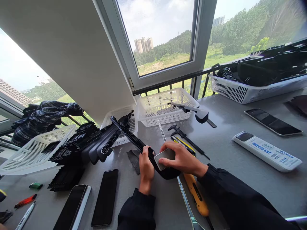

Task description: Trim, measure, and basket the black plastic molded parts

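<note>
Left hand: black plastic part gripped above counter
Right hand: gray block pinched at the part's broad end
Block work: apparently being done; steady support seems called for

Bright daylight through windows | wall between them shaded grey | pale sheen on tabletop | sleeves near-black, little detail | centre fairly crisp | right edge stretched, blurred
</note>
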Demonstrator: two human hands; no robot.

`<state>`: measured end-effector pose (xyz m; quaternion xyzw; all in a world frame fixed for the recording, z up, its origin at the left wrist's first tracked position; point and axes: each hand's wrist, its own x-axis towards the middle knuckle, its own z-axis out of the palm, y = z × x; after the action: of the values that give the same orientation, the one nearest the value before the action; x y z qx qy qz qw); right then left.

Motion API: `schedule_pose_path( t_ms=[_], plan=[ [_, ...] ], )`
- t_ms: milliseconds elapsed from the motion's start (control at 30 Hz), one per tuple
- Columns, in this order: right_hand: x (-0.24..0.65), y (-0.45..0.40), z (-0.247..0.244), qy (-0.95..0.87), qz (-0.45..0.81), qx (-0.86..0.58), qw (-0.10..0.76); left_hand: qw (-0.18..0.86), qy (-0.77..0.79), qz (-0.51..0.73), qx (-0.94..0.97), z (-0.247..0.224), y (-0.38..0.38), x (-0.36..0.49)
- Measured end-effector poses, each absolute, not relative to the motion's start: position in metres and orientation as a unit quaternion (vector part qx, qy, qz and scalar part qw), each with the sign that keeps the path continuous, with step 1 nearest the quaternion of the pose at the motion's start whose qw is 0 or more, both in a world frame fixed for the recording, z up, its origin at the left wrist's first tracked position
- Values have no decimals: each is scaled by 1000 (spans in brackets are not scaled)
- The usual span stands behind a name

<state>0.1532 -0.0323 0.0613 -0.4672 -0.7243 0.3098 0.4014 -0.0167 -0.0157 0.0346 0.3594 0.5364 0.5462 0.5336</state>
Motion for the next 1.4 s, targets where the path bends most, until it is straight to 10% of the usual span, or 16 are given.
schedule_pose_path(
  t_ms=[533,1400],
  plan=[
    [158,-30,56,-643,278,-544,463,388,545,646,369,51,-18,-17],
    [166,-27,55,-641,354,-505,456,556,441,523,473,34,-29,-4]
  ],
)
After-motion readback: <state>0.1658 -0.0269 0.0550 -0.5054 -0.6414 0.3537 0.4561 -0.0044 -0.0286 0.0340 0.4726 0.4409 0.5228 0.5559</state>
